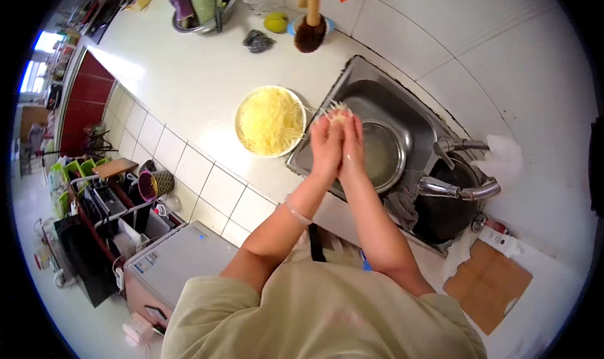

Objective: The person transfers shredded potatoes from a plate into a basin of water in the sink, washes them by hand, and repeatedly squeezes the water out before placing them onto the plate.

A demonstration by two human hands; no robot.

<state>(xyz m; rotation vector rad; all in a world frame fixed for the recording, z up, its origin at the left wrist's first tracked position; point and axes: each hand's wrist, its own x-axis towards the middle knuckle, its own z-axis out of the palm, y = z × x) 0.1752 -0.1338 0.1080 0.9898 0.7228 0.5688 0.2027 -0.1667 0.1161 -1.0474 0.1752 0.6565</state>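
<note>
Here you are at the sink, both forearms reaching forward, your hands meeting over its left side, between the plate and the round steel bowl. Your left hand, with a pale bangle around the wrist, presses against your right hand. Fingers drawn in, palms together, you've got a clump of shreds squeezed between them, and loose ends poke out past the fingertips. How tightly each finger curls, I can't tell from up here.

Just to the left, on the counter, sits the white plate, heaped with yellow shredded vegetable that looks like potato, a few strands straggling over the right side. To the right of your hands, down in the sink, there's the round steel bowl with cloudy liquid inside. The faucet is farther right, a grey cloth draped near it, beside a dark round pan in the second basin.

Up along the back of the counter, you've got a steel wool scourer, a yellow-green fruit and a wooden-handled brush, bristles down. Farther left, an eggplant and a green gourd share a container.
</note>
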